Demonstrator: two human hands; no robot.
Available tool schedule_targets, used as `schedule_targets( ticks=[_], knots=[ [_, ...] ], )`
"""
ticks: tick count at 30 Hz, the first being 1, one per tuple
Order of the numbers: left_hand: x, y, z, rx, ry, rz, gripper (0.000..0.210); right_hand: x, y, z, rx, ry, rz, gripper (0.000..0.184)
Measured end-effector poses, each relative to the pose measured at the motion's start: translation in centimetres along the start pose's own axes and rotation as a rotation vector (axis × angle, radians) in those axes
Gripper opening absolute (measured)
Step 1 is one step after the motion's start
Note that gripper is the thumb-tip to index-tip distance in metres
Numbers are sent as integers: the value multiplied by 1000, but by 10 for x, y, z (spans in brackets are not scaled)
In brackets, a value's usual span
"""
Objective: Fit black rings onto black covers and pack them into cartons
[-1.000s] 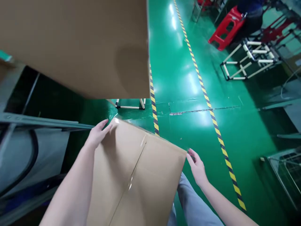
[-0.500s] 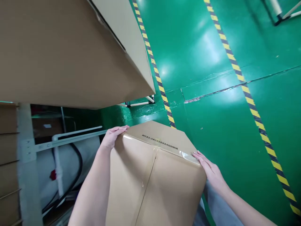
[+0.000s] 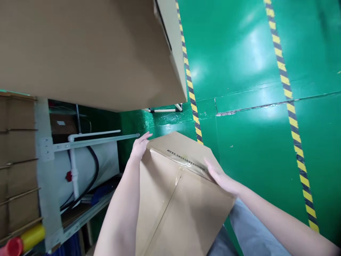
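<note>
A brown cardboard box point(image 3: 183, 209) stands at the bottom middle, in front of my legs. Clear tape runs along its centre seam and over its far edge, and the upper flap face reads "MEAS.580X460X400MM". My left hand point(image 3: 141, 145) rests against the box's far left corner, fingers stretched out past the edge, so it is open. Laid on the right part of the taped edge, near the end of the printing, is my right hand point(image 3: 220, 176), open with its fingers extended and slightly blurred.
A larger cardboard carton point(image 3: 87, 53) overhangs the upper left. Below it stand a metal frame point(image 3: 45, 153) with pipes, a black hose point(image 3: 94, 170) and stacked flattened cardboard point(image 3: 18, 153). Striped tape point(image 3: 195, 110) marks the green floor point(image 3: 255, 149).
My right hand has slid inward along the taped edge toward the printing. My left hand stays at the far left corner, its fingers now reaching further out. The view has shifted left.
</note>
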State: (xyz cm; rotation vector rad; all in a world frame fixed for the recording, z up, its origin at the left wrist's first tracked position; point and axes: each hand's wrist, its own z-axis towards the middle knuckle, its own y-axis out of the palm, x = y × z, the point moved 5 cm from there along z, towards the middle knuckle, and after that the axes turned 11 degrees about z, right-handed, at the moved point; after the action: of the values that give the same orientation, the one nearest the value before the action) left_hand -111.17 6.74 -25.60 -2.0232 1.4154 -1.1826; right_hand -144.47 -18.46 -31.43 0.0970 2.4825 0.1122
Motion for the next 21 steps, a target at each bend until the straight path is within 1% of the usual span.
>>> schedule_targets(
  ticks=[1, 2, 3, 5, 6, 7, 8, 10, 11, 12, 13, 15, 16, 17, 19, 21],
  knots=[
    [-2, 0, -2, 27, -15, 15, 43, -5, 11, 1, -88, 7, -6, 76],
    [-4, 0, -4, 46, -39, 33, 42, -9, 19, 3, -137, 29, -29, 77],
    [-5, -1, -6, 64, -67, 55, 40, -13, 25, 8, -145, 64, -57, 80],
    [-7, -3, -11, 81, -118, 99, 37, -25, 33, 24, -71, 111, -100, 84],
    [-7, -4, -13, 86, -138, 115, 36, -35, 38, 34, -34, 84, -103, 83],
    [-6, -5, -15, 92, -151, 126, 36, -47, 45, 44, -29, 25, -93, 82],
    [-6, -6, -17, 100, -157, 134, 36, -59, 56, 53, -65, -50, -75, 79],
    [-3, -7, -20, 118, -162, 148, 37, -78, 82, 68, -218, -166, -45, 76],
    [-2, -7, -22, 128, -168, 158, 37, -83, 93, 74, -285, -179, -44, 78],
    [-1, -8, -24, 140, -179, 168, 37, -86, 100, 81, -314, -159, -54, 82],
    [0, -8, -27, 160, -196, 175, 37, -89, 105, 87, -302, -129, -64, 86],
    [-1, -11, -32, 231, -248, 175, 36, -101, 110, 103, -208, -108, -79, 93],
    [-2, -13, -34, 282, -275, 164, 36, -111, 113, 111, -173, -135, -80, 93],
    [-3, -15, -36, 337, -295, 142, 38, -126, 120, 118, -170, -195, -75, 90],
    [-8, -16, -38, 441, -298, 65, 44, -158, 143, 130, -253, -361, -61, 81],
    [-13, -15, -39, 556, -276, -46, 49, -183, 170, 138, -370, -469, -33, 75]
  ],
)
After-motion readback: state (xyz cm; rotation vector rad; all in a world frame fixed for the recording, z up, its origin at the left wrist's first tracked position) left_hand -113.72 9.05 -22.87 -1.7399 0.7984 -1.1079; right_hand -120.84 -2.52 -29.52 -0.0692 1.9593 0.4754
